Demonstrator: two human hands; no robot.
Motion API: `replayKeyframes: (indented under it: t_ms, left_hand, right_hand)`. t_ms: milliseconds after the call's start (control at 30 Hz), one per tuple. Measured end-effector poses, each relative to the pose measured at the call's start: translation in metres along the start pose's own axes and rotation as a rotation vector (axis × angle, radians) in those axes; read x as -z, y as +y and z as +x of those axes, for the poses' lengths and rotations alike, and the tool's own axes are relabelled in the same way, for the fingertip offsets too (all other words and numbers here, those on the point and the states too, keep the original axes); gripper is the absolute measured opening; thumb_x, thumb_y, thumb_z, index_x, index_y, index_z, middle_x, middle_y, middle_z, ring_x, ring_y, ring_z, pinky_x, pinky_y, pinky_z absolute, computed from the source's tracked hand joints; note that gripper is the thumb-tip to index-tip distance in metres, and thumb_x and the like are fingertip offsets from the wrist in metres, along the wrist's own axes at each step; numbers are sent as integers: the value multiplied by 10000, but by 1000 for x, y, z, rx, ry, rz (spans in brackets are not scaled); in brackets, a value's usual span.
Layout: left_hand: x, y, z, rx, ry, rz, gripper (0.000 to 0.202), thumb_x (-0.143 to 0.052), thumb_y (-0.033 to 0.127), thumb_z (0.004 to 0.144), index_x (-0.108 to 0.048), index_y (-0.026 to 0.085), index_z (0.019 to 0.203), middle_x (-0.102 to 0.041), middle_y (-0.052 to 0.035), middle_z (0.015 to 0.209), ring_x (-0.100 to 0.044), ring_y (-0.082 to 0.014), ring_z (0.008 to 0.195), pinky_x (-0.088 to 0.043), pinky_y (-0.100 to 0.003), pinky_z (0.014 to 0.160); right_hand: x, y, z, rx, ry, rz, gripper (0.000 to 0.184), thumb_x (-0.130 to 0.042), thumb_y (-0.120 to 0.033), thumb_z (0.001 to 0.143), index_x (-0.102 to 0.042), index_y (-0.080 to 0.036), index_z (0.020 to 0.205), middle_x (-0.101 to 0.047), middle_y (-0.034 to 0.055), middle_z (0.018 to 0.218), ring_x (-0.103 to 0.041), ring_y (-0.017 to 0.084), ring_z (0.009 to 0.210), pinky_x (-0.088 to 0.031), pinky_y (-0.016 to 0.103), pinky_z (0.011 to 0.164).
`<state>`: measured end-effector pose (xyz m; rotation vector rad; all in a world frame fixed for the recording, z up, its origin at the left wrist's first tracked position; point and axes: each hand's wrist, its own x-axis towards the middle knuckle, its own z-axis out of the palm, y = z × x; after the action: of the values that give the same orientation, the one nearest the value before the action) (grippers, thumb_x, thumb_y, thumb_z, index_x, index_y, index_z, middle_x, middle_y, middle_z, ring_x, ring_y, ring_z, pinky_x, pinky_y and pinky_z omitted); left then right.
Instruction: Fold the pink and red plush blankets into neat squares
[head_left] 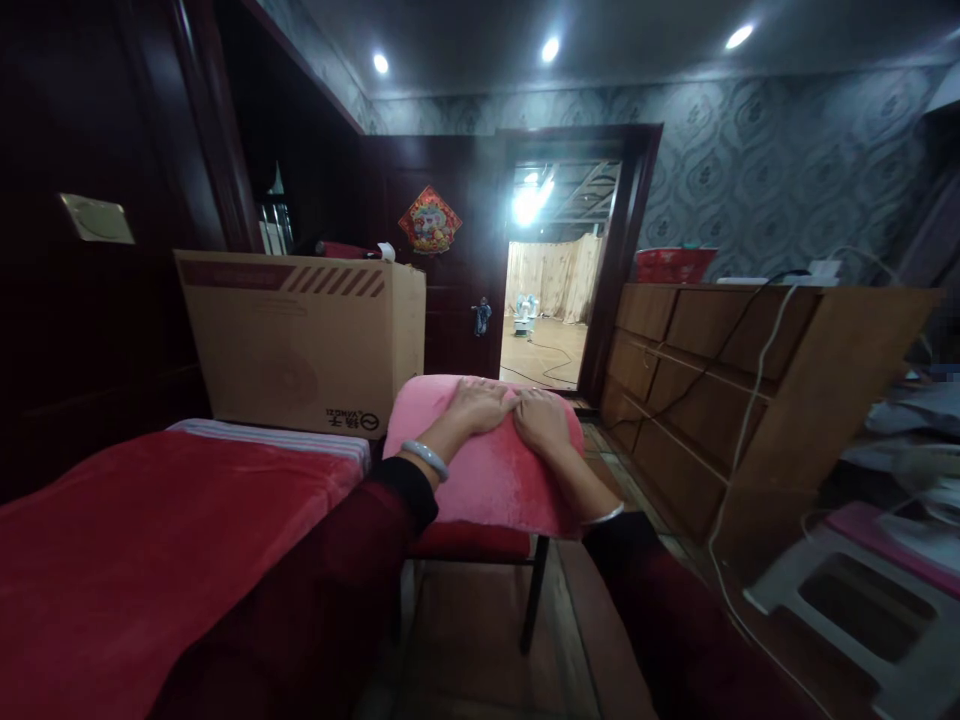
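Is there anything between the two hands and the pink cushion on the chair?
Nothing visible. The left hand and the right hand lie flat, side by side, directly on the pink cushion. The cardboard box stands behind it, to the left, apart from the hands.

Overall: dim and muddy, with a cool cast on the grey patterned wallpaper (750, 170).
Sources: three small round recessed ceiling lights (550, 49), and a harsh white glare blooming through the open dark-framed doorway (551, 270).
Shadows: the dark wooden wall panelling (90, 330) on the left is nearly black.
Best lit: the pink plush cushion (487, 480), softly lit from ahead.
Distortion: wide-angle stretch bends the long brown wooden dresser (750, 380) and the white plastic stool (847, 600).
Blur: the right edge is soft, and the near corners are smeared.
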<state>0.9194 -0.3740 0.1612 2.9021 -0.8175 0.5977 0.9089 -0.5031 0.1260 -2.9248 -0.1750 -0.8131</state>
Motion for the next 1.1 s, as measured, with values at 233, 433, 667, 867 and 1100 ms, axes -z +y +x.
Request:
replayKeyframes:
  t_ms: [233, 433, 667, 867, 1100]
  left_hand:
    - [-3, -38, -26, 117, 101, 60, 582, -377, 611, 998, -727, 172, 1154, -719, -141, 1234, -630, -297, 1194, -424, -439, 1056]
    - [6, -66, -52, 283, 106, 23, 515, -381, 540, 1003, -661, 251, 1325, -623, -93, 1425, -541, -308, 1329, -423, -478, 1086]
    - [2, -64, -57, 304, 105, 31, 553, -376, 556, 996, -633, 243, 1374, -612, -110, 1436, -527, -328, 1341, -407, -514, 1120]
    - [-1, -67, -58, 301, 138, 4, 559, -364, 564, 994, -638, 247, 1365, -609, -108, 1441, -520, -328, 1353, -421, -509, 1111]
    - [-3, -68, -58, 299, 132, -10, 585, -367, 571, 992, -616, 220, 1388, -590, -129, 1458, -512, -342, 1354, -435, -540, 1095]
  right_hand:
    - [-7, 3, -5, 14, 47, -7, 418, -295, -192, 1035, -691, -126, 1150, -710, 153, 1240, -623, 243, 1175, -381, 328, 1035]
    - [-8, 2, -4, 6, 44, 9, 433, -289, -207, 1033, -678, -135, 1208, -693, 142, 1292, -611, 233, 1195, -379, 334, 1048]
    - [23, -13, 10, -7, -10, 77, 475, -277, -309, 1059, -536, -187, 1439, -582, 119, 1469, -519, 267, 1340, -325, 449, 1133]
    - [23, -46, 22, 251, -98, 84, 494, -272, -453, 1082, -529, -256, 1454, -541, 87, 1518, -491, 269, 1383, -327, 469, 1142]
    - [8, -24, 18, 244, -109, 132, 486, -294, -489, 1080, -607, -270, 1381, -600, 58, 1462, -557, 233, 1321, -379, 382, 1105]
